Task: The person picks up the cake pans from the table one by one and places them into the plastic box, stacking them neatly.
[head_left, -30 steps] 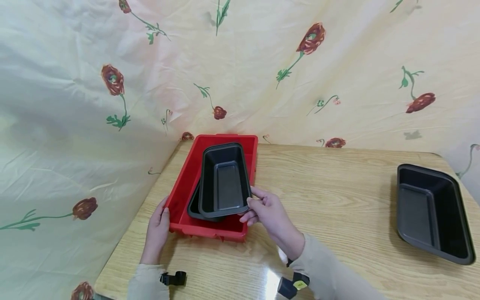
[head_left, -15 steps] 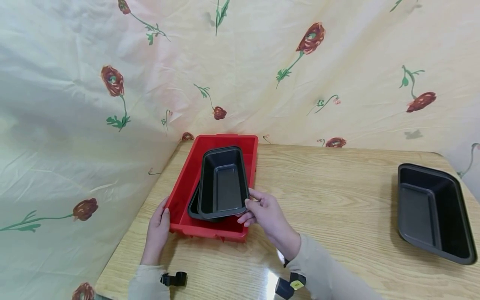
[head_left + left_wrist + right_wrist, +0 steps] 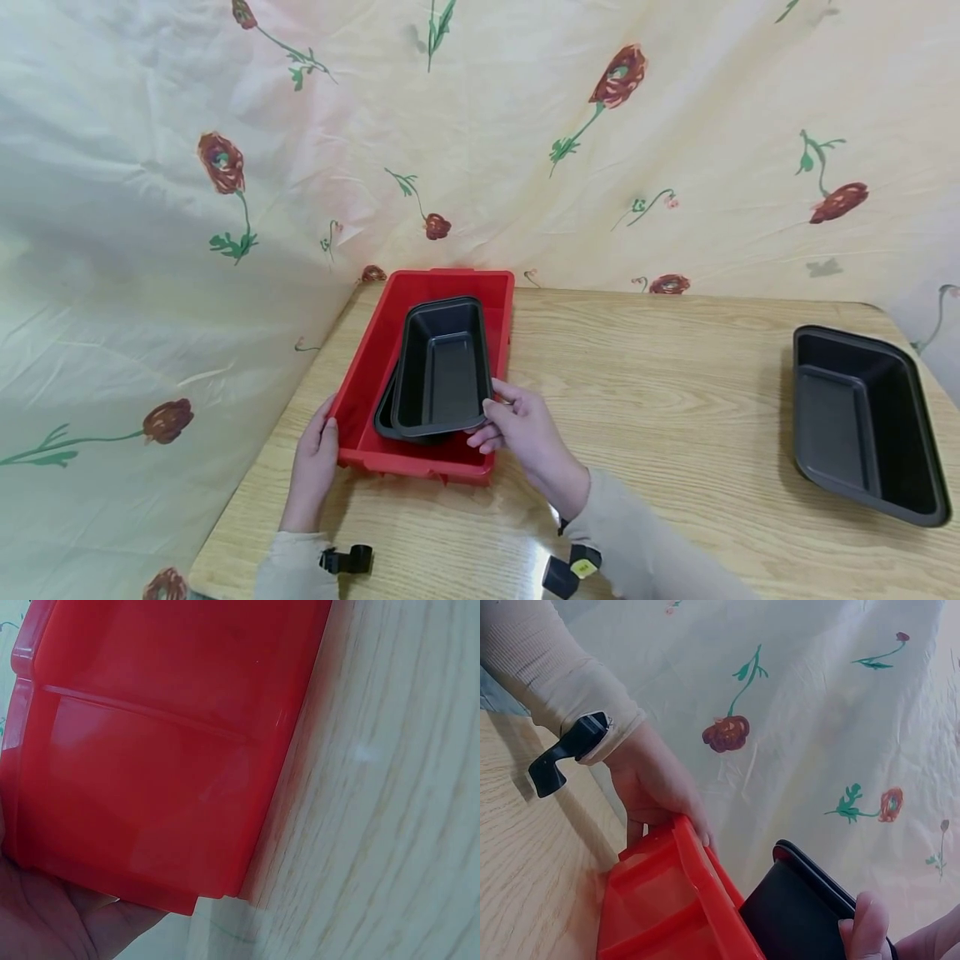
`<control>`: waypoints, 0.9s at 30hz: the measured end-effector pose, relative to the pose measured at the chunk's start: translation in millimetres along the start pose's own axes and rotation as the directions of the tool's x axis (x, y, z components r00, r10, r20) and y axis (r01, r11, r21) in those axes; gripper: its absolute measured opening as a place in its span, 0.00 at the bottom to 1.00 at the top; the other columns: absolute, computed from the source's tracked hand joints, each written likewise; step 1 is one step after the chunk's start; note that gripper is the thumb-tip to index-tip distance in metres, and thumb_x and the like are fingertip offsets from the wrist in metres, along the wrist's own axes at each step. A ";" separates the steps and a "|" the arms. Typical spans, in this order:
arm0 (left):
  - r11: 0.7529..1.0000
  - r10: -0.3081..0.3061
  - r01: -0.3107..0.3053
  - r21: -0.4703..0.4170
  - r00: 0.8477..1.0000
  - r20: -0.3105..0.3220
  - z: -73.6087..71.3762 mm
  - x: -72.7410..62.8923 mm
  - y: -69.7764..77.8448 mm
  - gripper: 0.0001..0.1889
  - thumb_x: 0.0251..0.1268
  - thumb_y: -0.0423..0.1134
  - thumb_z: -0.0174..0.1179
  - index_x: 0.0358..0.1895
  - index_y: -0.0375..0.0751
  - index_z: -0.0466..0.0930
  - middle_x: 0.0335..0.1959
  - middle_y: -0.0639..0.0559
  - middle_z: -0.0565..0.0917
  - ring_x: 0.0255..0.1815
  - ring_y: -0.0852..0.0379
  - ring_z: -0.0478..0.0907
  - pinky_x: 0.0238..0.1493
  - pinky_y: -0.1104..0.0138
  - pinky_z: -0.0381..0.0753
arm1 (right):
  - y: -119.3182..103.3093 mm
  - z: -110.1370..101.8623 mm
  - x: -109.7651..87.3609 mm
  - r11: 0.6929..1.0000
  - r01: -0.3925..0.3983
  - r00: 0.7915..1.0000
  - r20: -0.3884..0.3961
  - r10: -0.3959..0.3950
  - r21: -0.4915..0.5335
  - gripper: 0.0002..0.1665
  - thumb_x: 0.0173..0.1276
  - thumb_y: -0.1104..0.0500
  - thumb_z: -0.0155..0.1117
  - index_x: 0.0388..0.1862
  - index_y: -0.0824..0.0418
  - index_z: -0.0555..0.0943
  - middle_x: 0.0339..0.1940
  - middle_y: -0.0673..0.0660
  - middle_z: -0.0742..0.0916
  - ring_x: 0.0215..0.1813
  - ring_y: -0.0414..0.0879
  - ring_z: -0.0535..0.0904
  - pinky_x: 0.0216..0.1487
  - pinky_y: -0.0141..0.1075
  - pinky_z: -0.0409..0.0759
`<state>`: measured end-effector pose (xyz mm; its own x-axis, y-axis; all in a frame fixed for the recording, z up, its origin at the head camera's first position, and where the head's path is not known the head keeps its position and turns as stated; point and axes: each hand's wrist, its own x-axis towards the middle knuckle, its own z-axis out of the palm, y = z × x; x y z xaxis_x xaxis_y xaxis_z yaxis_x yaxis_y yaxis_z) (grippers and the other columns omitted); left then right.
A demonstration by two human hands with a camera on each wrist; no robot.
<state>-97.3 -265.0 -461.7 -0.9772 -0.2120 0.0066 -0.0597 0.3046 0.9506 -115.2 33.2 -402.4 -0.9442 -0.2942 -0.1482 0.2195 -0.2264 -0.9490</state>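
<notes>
Leftmost in the head view, wrinkled cream cloth (image 3: 112, 108) printed with red flowers hangs beside and behind the tabletop (image 3: 660, 375). The left hand (image 3: 313, 467) grips the near left corner of the red bin (image 3: 420, 464), fingers closed on its wall. The right wrist view shows this grip from the side, with a black device (image 3: 570, 751) on the cuff. The head view shows mainly the bin's interior; both wrist views show its outer wall, glossy, smooth and crossed by ribs.

The lower pan (image 3: 384, 417) lies in the bin, mostly covered, and is identifiable only in the head view. The upper pan (image 3: 450, 383) sits above it, offset to the right; contact between the two cannot be confirmed. The right hand (image 3: 525, 429) pinches the upper pan at its near right corner. The right wrist view adds the pan's dark, sloping outer side.

The third pan (image 3: 832, 417), seen in the head view alone, stands at far right on the wood-grain tabletop. All pans are dark, rectangular and deep, with rounded corners and rolled-looking rims.
</notes>
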 end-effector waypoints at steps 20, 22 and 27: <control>1.000 -0.006 0.006 -0.013 1.000 0.007 -1.0 -0.2 -1.0 0.25 0.80 0.38 0.37 0.77 0.45 0.54 0.74 0.40 0.60 0.69 0.41 0.62 0.65 0.48 0.67 | 3.5 11.4 8.0 0.999 -0.035 0.999 -0.036 0.034 -0.009 0.28 0.75 0.64 0.54 0.72 0.64 0.66 0.45 0.73 0.85 0.26 0.46 0.85 0.36 0.36 0.84; 1.000 -0.006 0.006 -0.011 1.000 0.007 -0.8 0.3 -1.5 0.25 0.80 0.38 0.37 0.77 0.44 0.54 0.74 0.41 0.61 0.69 0.41 0.62 0.64 0.48 0.67 | 3.2 12.7 8.9 0.999 -0.032 0.999 -0.038 0.032 -0.004 0.28 0.75 0.65 0.54 0.72 0.65 0.66 0.44 0.73 0.85 0.26 0.46 0.84 0.36 0.36 0.84; 1.000 -0.010 0.010 -0.010 1.000 0.003 -0.4 1.1 -1.7 0.25 0.80 0.38 0.38 0.77 0.45 0.55 0.73 0.42 0.61 0.68 0.43 0.63 0.64 0.49 0.68 | 3.9 15.9 12.0 0.999 -0.032 0.999 -0.043 0.032 0.012 0.27 0.75 0.66 0.53 0.72 0.67 0.66 0.43 0.74 0.85 0.25 0.45 0.84 0.35 0.36 0.84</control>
<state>-98.2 -266.1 -463.2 -0.9772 -0.2121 -0.0034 -0.0669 0.2930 0.9538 -121.8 14.0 -403.5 -0.9464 -0.2611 -0.1903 0.2521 -0.2284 -0.9404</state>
